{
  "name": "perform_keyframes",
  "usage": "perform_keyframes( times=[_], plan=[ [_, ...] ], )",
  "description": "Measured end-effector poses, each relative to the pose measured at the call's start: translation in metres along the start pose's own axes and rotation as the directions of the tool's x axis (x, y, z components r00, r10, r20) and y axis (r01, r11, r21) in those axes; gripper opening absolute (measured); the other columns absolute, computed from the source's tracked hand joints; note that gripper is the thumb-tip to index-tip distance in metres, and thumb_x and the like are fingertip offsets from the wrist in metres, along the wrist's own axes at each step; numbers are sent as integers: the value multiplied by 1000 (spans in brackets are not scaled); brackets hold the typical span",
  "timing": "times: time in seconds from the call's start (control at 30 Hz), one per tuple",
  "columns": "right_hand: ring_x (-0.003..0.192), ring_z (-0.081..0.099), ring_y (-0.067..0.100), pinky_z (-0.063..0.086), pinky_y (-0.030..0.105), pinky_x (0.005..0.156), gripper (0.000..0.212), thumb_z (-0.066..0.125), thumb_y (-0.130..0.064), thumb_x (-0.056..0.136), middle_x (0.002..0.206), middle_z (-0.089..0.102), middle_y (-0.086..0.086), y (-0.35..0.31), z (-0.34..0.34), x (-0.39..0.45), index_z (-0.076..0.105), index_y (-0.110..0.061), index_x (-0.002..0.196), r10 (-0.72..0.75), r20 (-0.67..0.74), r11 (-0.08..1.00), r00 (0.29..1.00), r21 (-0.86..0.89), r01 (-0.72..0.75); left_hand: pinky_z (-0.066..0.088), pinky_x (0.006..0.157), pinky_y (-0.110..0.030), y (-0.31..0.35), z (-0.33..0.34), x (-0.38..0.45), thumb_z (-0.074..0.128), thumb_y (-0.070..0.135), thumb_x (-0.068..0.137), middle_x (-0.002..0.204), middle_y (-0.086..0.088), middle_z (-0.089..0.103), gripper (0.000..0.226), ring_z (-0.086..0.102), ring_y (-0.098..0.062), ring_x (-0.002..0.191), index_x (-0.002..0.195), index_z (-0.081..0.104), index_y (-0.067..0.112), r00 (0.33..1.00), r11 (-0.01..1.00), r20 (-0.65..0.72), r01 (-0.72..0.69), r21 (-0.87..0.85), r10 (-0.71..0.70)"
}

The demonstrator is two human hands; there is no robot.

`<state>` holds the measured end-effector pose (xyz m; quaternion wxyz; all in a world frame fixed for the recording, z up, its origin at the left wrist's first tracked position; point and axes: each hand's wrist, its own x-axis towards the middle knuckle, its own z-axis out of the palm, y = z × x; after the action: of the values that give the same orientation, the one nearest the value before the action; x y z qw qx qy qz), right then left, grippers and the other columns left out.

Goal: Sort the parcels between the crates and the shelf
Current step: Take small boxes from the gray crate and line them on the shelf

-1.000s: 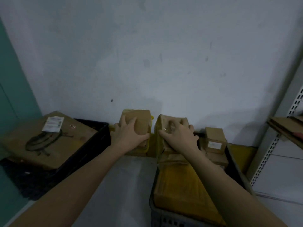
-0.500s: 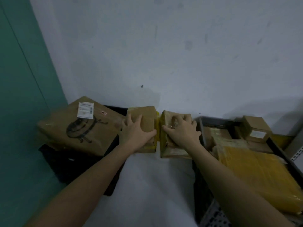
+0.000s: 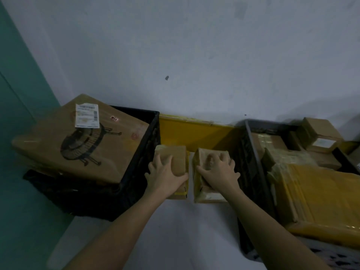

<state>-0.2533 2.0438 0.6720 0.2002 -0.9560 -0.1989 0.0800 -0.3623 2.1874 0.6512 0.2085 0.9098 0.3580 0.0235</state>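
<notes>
Both hands (image 3: 192,176) spread, gripping two parcels (image 3: 176,158)

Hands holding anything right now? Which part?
Left hand grips a small brown parcel over its top. Right hand grips a second taped parcel over its top.

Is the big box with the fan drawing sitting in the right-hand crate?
No, the fan-printed box rests tilted on the black crate at the left, not in the right crate.
</notes>
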Motion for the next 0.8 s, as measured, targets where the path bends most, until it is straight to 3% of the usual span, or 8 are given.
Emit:
perform_keyframes(
  times=[0.17,0.43,0.8],
  plan=[
    [143,19,41,26,66,110,75,53,-73,81,158,21,8,11,34,43,40,-30,141,9,91,1000,996,1,-9,29,108,-54,-8,30,39,53,80,76,160,0,0,92,16,-38,141,150,21,36,996,998,68,53,-23,-52],
    [148,10,40,22,64,112,70,59,-66,82,162,10,9,19,92,118,41,-29,139,35,106,996,994,75,-43,26,111,-54,-22,80,112,57,74,77,160,-1,-1,92,9,-38,144,152,18,36,991,995,84,100,30,-102],
    [151,-8,39,21,66,113,86,51,-76,83,166,-1,7,27,167,165,25,-30,151,-10,224,994,975,-105,34,20,114,-54,-46,143,165,60,75,75,162,-4,-3,100,0,-36,147,155,16,35,984,993,137,107,51,-113]
  ],
)
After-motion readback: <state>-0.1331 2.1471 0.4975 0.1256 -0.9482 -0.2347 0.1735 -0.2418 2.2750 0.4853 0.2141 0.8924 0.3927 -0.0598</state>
